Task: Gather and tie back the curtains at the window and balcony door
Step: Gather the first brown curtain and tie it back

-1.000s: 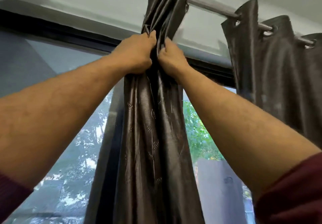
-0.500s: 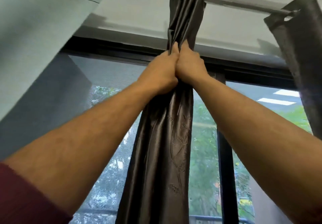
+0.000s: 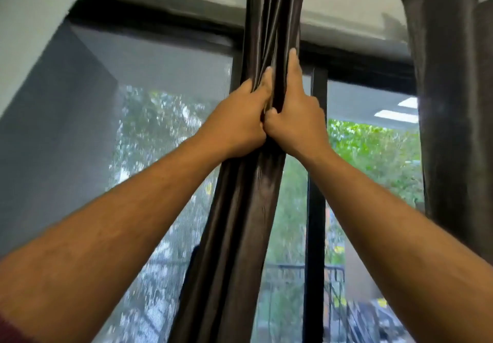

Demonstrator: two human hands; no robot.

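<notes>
Curtain [image 3: 245, 209] fabric, dark and glossy, hung bunched into one thick rope down the middle of the head view, running from twelve o'clock at the top edge to about six at the bottom, in front of the window frame [image 3: 316, 209]. Both hands were clamped on it just above centre, touching knuckle to knuckle. The left hand [image 3: 237, 124] sat at the eleven o'clock side of the bundle, its fingers curled round the folds and one fingertip laid up along the pleats. The right hand [image 3: 296, 118] gripped from the one o'clock side, thumb tucked in, its forefinger stretched straight up the cloth. A second curtain [image 3: 450, 102] hung loose at three o'clock, well apart and not yet gathered. No tie-back or cord showed anywhere, so I could not tell what would bind the bundle. To my eye the gathering was nearly finished and the squeeze was the step in hand. Doing it well looked like keeping every pleat inside the grip, sliding both hands down together to a lower height, and letting one hand hold while the other fetched the tie. The slick cloth seemed likely to slip or fan open if either grip eased.
</notes>
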